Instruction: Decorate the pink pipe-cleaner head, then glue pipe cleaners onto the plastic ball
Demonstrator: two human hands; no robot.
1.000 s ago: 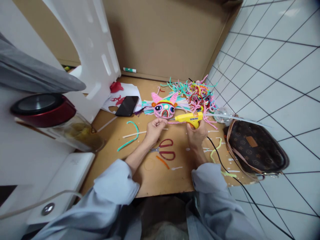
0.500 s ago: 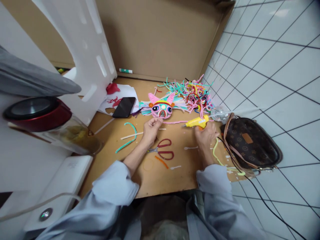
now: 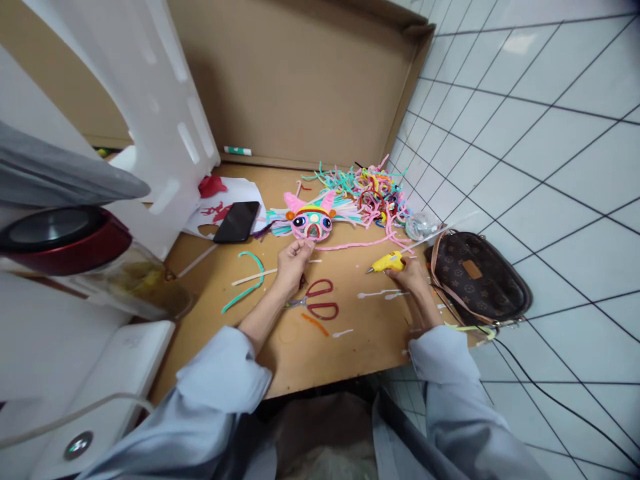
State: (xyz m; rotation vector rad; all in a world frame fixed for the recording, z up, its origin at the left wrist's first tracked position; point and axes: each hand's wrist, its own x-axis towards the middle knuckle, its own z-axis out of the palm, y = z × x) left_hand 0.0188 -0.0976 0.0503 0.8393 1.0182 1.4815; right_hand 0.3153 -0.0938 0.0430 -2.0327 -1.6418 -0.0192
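My left hand (image 3: 294,261) is closed in a pinch on the near end of a pink pipe cleaner (image 3: 350,246), just below a colourful animal-face craft (image 3: 311,225) with pink ears and big eyes. What lies between the fingertips is partly hidden. Wrapped around a yellow hot glue gun (image 3: 387,261), my right hand (image 3: 411,275) holds it low over the table, nozzle toward the left, apart from the pink pipe cleaner. Red-handled scissors (image 3: 323,288) lie beside my left wrist. A turquoise pipe cleaner (image 3: 261,270) and a pale stick (image 3: 243,277) rest left of that hand.
A tangle of pipe cleaners (image 3: 377,190) lies at the back right, near a brown handbag (image 3: 480,273). A black phone (image 3: 237,222) rests on paper at the left, with a glass bottle (image 3: 135,273) nearer me. A black cord (image 3: 545,403) runs off right.
My right hand has drawn the glue gun back toward me and slightly right, away from the pink pipe cleaner. My left hand keeps its pinch below the face. The view has shifted slightly.
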